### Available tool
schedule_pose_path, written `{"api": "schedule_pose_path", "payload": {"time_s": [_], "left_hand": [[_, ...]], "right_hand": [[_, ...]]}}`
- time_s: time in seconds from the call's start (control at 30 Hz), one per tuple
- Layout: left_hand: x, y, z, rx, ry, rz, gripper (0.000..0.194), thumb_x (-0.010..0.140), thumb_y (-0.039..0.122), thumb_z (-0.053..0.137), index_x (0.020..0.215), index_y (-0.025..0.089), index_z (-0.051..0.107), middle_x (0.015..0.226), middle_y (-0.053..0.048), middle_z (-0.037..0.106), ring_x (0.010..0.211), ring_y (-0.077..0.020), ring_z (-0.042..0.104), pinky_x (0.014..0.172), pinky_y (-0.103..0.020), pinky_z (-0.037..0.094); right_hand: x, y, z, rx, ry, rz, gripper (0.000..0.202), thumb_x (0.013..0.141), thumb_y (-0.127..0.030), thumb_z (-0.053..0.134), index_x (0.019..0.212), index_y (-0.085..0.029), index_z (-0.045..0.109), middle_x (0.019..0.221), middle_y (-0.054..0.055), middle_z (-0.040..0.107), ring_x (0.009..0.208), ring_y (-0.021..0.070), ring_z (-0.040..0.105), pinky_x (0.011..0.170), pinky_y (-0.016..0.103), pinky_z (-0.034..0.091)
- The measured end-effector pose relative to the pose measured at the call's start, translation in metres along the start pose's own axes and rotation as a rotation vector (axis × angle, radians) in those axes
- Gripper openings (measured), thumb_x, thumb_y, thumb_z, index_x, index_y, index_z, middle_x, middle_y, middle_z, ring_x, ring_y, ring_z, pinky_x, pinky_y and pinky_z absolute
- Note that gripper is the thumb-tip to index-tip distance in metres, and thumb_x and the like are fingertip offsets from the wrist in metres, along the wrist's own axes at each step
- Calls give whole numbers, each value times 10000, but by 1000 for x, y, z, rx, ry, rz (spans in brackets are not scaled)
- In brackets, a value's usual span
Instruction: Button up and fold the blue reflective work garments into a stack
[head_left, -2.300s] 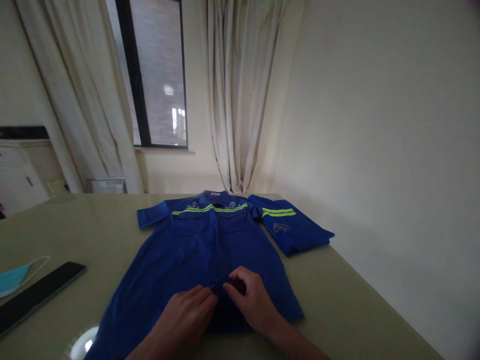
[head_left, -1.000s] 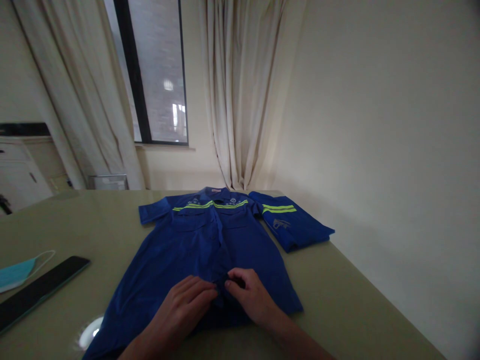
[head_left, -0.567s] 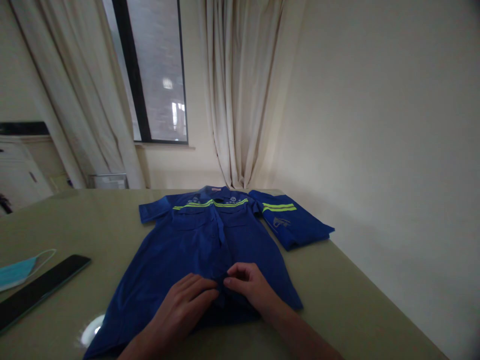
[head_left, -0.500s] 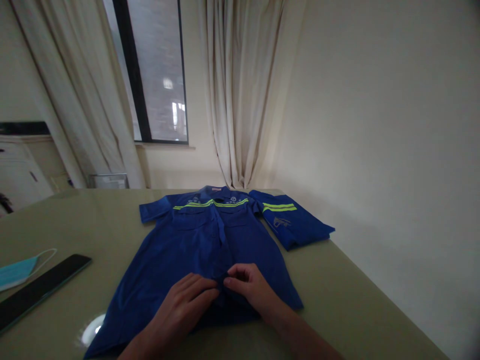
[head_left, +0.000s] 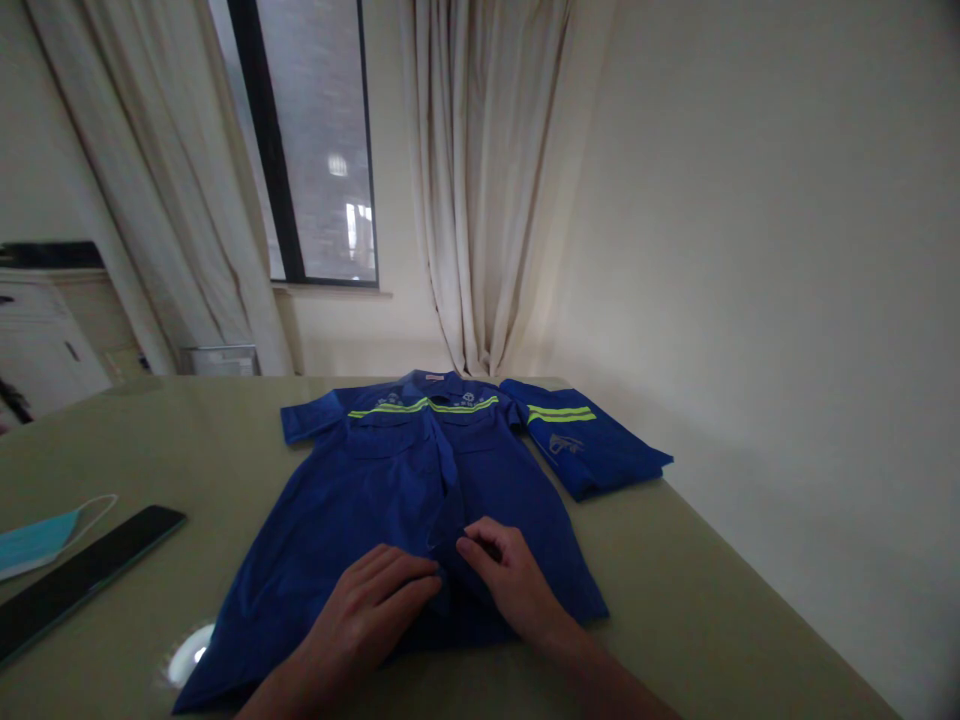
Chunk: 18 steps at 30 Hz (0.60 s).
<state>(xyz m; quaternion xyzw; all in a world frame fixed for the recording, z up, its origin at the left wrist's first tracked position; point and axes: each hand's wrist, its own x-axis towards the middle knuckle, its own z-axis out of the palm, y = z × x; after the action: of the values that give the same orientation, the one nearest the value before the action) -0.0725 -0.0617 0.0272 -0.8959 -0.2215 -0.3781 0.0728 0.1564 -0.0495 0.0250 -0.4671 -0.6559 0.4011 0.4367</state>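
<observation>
A blue short-sleeved work shirt [head_left: 337, 530] lies spread front side up, its collar at the far end and a yellow-green stripe across the chest. Near its lower hem, my left hand [head_left: 375, 600] pinches one edge of the front opening between thumb and fingers. Just to the right, my right hand [head_left: 510, 575] grips the other front edge, thumb against fingertips. The cloth between the two hands is raised and partly parted. Any button there is too small or dark to make out.
A folded blue garment [head_left: 592, 455] with a matching stripe lies beside the shirt's right sleeve. At left on the greenish table [head_left: 720, 610] are a light-blue face mask [head_left: 37, 545] and a long dark flat object [head_left: 90, 580]. A wall borders the table's right side.
My right hand has shifted slightly right and up, widening the gap from my left hand. The shirt's front edge has moved with it. My left hand has hardly moved.
</observation>
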Motion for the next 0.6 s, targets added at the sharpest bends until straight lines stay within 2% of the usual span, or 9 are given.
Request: {"api": "schedule_pose_path", "payload": {"time_s": [0.07,0.13,0.27,0.4,0.53,0.6], "left_hand": [[0,0,0,3,2,3,205,1010,160,532,1154,182,677,1047,-71,751,849,-156,688,763,-279,545],[0,0,0,7,12,4,206,1011,157,527,1147,181,678,1040,-71,751,849,-156,689,764,-279,543],[1,1,0,16,6,-6,197,1015,159,518,1129,180,677,1029,-70,749,839,-160,686,753,-283,535],[1,2,-1,-6,-20,-14,188,1012,161,529,1132,175,673,1028,-69,742,839,-161,679,752,-285,530],[0,3,-2,-11,-14,-10,202,1013,163,528,1149,179,677,1063,-73,746,865,-161,686,768,-282,537],[-1,3,-3,-7,-20,-17,210,1015,165,522,1153,186,679,1084,-75,746,882,-164,687,783,-288,543]], "right_hand": [[0,-4,0,22,-27,-40,341,927,-484,631,799,-181,721,818,18,627,796,172,565,736,284,411],[-1,-5,1,55,-43,-10,316,914,-473,643,821,-185,737,829,21,641,816,179,576,760,294,420],[-2,3,3,149,-56,110,306,790,-467,754,922,-191,755,867,26,675,853,201,601,805,316,452],[-4,4,3,144,-85,167,347,702,-443,819,915,-184,731,812,6,645,787,186,585,737,296,454],[-4,-4,2,7,-44,113,268,824,-442,706,869,-178,687,756,-14,586,744,162,531,700,274,423],[-3,-5,2,-4,-62,108,286,883,-462,639,856,-180,675,774,-8,593,768,165,530,720,273,428]]}}
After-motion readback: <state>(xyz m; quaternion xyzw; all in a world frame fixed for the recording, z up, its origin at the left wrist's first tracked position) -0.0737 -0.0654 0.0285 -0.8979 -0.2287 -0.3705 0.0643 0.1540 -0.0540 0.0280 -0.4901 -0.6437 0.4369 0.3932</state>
